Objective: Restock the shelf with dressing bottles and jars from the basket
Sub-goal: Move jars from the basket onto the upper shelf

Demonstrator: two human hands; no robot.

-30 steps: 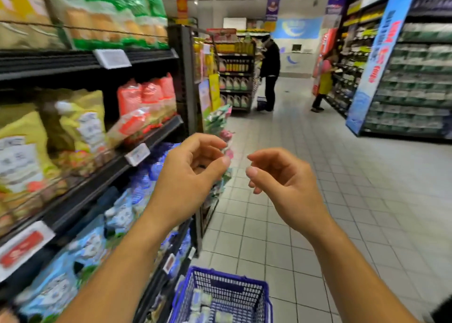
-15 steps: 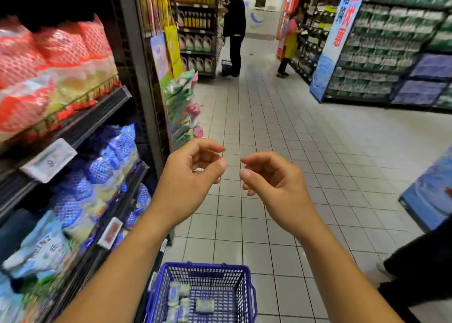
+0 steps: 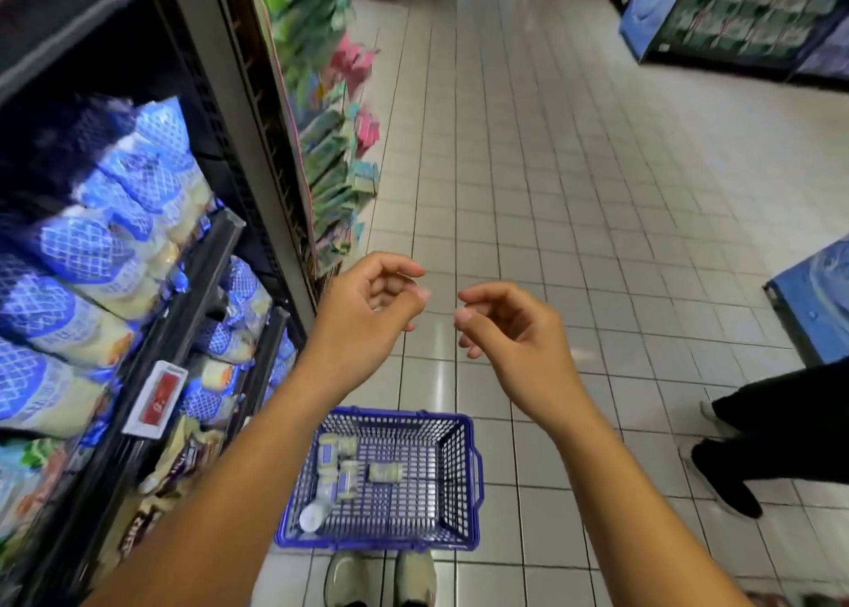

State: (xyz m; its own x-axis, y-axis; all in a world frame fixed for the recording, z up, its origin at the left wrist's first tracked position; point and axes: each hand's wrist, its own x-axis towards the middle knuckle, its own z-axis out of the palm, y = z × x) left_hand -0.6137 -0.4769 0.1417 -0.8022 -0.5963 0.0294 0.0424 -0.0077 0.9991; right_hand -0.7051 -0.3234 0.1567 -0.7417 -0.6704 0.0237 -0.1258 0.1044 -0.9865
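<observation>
Both hands hang in front of the person at mid-height, the left hand (image 3: 367, 317) and the right hand (image 3: 510, 330) close together but not touching. Their fingers (image 3: 487, 291) are loosely curled and hold nothing. The basket (image 3: 475, 468) sits on the floor (image 3: 574, 169) just ahead of the person's shoes (image 3: 381, 579), beside the shelf (image 3: 183, 312). The jars (image 3: 344, 468) lie loose along its left side, one apart near the middle.

I'd say the step is to reach down for stock. It would go best by bending straight over the basket, taking the lone jar first since nothing crowds it, and gripping round its body rather than its cap. Someone's legs (image 3: 781, 436) stand close on the right, so keep the elbows in.

Compared with a second ago, the view has tipped down: the whole basket now shows, the far shoppers have nearly gone, and the hands keep the same pose.
</observation>
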